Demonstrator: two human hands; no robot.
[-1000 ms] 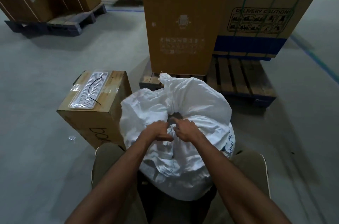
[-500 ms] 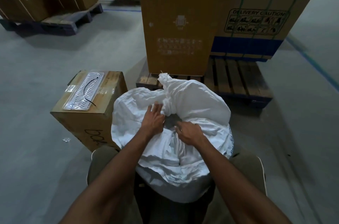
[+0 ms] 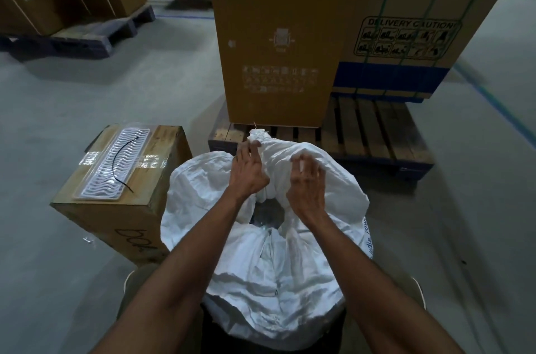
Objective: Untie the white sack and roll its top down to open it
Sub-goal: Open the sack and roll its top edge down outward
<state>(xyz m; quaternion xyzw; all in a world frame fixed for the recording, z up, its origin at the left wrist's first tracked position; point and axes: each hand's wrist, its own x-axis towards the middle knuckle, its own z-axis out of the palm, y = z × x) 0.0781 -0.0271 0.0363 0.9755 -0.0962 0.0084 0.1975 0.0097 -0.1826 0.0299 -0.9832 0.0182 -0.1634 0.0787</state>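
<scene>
Both hands have moved up from the white sack (image 3: 269, 261)'s mouth to its bunched top. Left hand (image 3: 249, 172) and right hand (image 3: 306, 184) touch it with fingers loosely spread, gripping nothing

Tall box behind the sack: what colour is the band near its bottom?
Blue band, on the tall box; head view.

Dim, bluish light; edges bowed, hands (image 3: 278, 177) perhaps slightly motion-blurred.
</scene>
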